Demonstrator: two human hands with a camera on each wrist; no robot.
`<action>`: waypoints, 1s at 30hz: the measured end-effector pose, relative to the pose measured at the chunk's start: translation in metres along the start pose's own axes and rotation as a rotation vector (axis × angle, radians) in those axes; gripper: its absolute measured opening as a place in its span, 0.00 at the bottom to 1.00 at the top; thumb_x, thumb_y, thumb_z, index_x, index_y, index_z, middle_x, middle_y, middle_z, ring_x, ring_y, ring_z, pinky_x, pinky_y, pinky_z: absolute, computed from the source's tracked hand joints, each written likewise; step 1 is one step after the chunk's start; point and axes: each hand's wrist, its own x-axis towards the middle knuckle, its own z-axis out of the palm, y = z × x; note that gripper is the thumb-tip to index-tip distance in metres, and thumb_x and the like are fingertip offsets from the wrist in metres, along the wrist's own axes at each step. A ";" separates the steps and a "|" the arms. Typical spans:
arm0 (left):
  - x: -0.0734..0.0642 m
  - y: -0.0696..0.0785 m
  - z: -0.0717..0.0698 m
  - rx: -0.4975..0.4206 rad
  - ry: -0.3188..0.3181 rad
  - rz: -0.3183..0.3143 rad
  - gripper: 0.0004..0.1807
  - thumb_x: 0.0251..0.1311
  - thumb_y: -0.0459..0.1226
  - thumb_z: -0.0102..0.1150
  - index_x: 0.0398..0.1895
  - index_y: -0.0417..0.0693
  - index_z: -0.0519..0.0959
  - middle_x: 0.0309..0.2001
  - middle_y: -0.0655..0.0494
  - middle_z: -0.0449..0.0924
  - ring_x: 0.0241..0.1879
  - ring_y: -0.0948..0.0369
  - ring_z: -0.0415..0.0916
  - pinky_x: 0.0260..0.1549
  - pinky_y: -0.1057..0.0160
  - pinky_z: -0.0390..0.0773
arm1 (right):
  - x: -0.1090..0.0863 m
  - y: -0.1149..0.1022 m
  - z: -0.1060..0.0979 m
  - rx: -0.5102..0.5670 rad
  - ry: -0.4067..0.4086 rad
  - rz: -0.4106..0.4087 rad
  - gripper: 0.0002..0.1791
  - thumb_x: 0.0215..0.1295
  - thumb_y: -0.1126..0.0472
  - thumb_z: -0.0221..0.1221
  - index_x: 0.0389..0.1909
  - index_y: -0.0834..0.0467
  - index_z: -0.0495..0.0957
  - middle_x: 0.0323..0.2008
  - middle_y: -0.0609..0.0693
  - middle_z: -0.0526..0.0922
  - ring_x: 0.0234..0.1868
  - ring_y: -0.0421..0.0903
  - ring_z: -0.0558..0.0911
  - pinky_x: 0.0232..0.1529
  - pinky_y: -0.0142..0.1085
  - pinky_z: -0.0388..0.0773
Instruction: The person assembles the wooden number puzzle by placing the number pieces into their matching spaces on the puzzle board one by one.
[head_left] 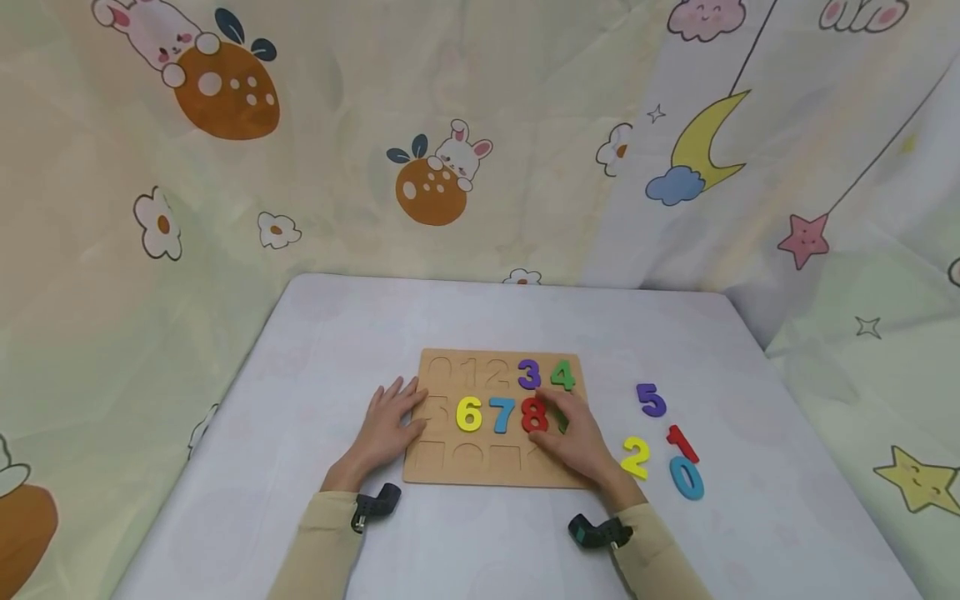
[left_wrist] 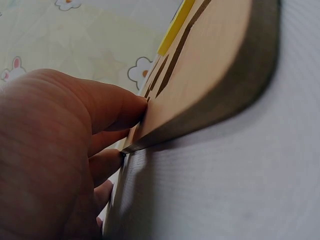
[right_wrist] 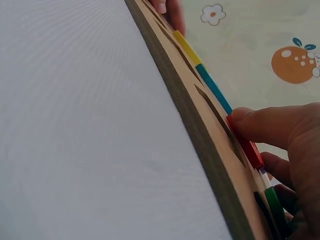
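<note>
A wooden number board lies on the table. My right hand reaches over its right part and pinches the red number 8, thumb at its lower edge and a finger at its top. A green piece beside the 8 is partly hidden under that hand. My left hand rests on the board's left edge, fingers spread and touching it. On the board sit a yellow 6, a blue 7, a purple 3 and a green 4.
Right of the board lie a purple 5, a yellow 2, a red 1 and a blue 0. Vacant recesses show in the board's top row and bottom row. A patterned cloth hangs behind the white table.
</note>
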 end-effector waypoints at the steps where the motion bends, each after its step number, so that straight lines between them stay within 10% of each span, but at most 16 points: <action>1: 0.000 0.000 0.000 -0.001 0.000 0.001 0.30 0.63 0.41 0.58 0.69 0.45 0.69 0.75 0.50 0.56 0.77 0.50 0.41 0.74 0.47 0.32 | 0.000 0.000 0.000 0.003 -0.001 0.000 0.38 0.51 0.59 0.73 0.65 0.55 0.71 0.63 0.49 0.75 0.67 0.52 0.67 0.70 0.54 0.60; 16: 0.000 -0.002 -0.001 0.008 0.008 0.009 0.30 0.63 0.42 0.58 0.69 0.46 0.69 0.75 0.50 0.56 0.77 0.49 0.41 0.74 0.46 0.33 | 0.001 -0.003 -0.001 0.050 -0.006 0.007 0.36 0.52 0.60 0.72 0.64 0.55 0.72 0.61 0.48 0.77 0.66 0.52 0.68 0.69 0.53 0.62; 30: 0.001 -0.001 0.001 0.002 0.013 0.017 0.30 0.62 0.41 0.59 0.68 0.44 0.70 0.74 0.49 0.57 0.76 0.48 0.42 0.74 0.45 0.33 | -0.002 0.008 -0.005 0.213 0.170 0.033 0.31 0.59 0.62 0.67 0.64 0.54 0.72 0.58 0.49 0.78 0.64 0.50 0.72 0.67 0.56 0.64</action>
